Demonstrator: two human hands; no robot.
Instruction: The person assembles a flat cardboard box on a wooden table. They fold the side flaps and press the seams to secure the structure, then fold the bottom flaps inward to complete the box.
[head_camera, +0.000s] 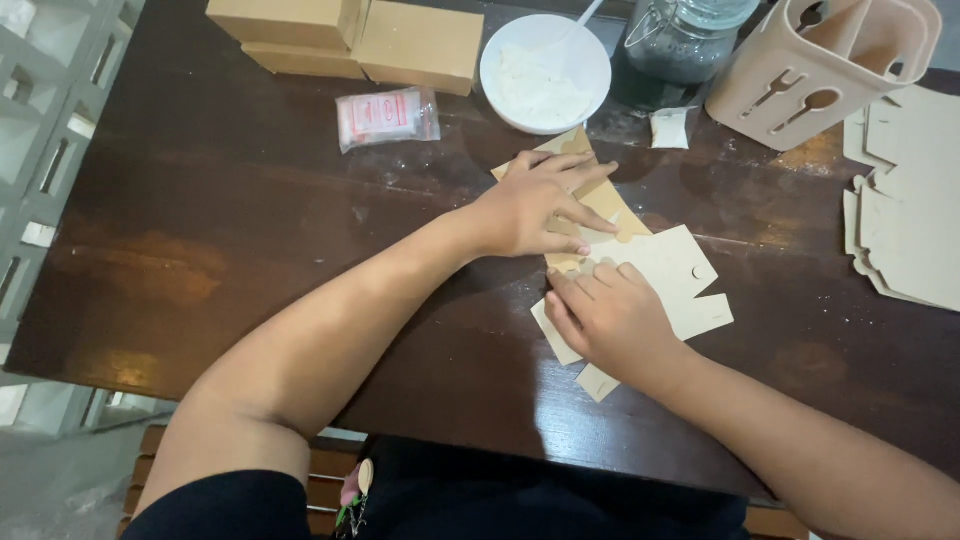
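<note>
Pressing down, I see both hands flat on the unfolded cardboard box blank (668, 270) lying on the dark counter (250, 250). The left hand (535, 205) spreads open-fingered over the blank's far end; the right hand (605, 315) rests open on its near end, gripping nothing. Beyond the blank sits a white bowl (545, 72); a small plastic packet (388, 117) lies to the bowl's left.

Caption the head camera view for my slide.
Left hand and right hand press a flat tan cardboard box blank on a dark wooden table.
</note>
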